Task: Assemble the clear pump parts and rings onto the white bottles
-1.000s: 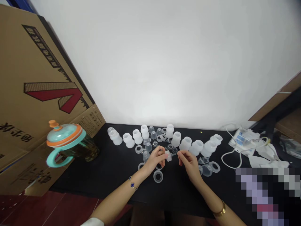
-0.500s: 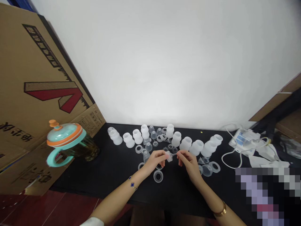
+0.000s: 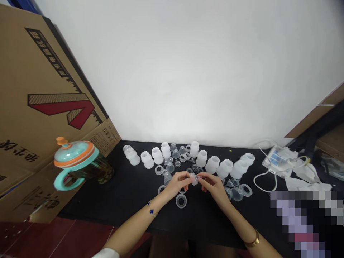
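Observation:
Above the middle of the black table, my left hand [image 3: 176, 184] pinches a translucent screw ring [image 3: 194, 179] of a baby bottle. At the ring's right side, the fingertips of my right hand [image 3: 214, 186] are closed on a clear, soft nipple [image 3: 198, 178], mostly covered by the fingers. A loose flat ring [image 3: 181, 201] lies below my left hand. Behind both hands are scattered clear domed caps [image 3: 170, 167], more rings [image 3: 159, 170] and small clear parts. Several open white bottles [image 3: 212, 165] stand in a curved row behind and to the right.
A capped bottle [image 3: 131, 156] stands at the row's left end. Farther left is a large teal-and-orange jug [image 3: 80, 159] beside a cardboard box [image 3: 48, 107]. On the right are a white device with a cable [image 3: 278, 161] and more clear parts [image 3: 237, 194]. A white wall rises behind.
My right hand has moved left, closer to the ring; the thin stretched piece between the hands no longer shows. My left hand stays nearly in place with the ring.

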`<state>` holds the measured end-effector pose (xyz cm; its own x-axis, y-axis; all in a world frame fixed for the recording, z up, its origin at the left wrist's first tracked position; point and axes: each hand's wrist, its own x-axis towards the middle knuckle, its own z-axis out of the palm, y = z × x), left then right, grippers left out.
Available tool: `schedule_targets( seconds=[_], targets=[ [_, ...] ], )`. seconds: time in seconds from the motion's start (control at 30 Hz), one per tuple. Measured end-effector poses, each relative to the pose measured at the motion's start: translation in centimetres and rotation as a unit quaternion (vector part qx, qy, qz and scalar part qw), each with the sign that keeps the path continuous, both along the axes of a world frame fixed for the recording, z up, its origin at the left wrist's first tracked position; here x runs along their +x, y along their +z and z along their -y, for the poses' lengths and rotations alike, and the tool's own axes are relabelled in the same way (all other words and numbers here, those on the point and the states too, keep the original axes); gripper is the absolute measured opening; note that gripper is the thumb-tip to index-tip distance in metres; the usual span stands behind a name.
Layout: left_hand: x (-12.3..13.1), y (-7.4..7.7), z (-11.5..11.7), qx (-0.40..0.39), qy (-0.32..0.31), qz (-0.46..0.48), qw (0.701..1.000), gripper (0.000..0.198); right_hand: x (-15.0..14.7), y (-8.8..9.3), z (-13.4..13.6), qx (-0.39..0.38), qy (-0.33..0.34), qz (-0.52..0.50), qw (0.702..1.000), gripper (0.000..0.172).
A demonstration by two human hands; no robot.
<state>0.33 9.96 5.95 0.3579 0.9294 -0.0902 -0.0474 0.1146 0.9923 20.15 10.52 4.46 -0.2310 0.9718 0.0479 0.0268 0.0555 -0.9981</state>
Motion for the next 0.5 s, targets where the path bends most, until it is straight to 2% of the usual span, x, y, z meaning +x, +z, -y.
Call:
schedule_targets(
  seconds=[0.5],
  targets=[
    [-0.11, -0.36, -0.13, 0.011, -0.017, 0.003, 1.000, 0.041, 0.35, -0.81, -0.37, 0.008, 0.033, 0.031, 0.999, 0.035]
  ],
)
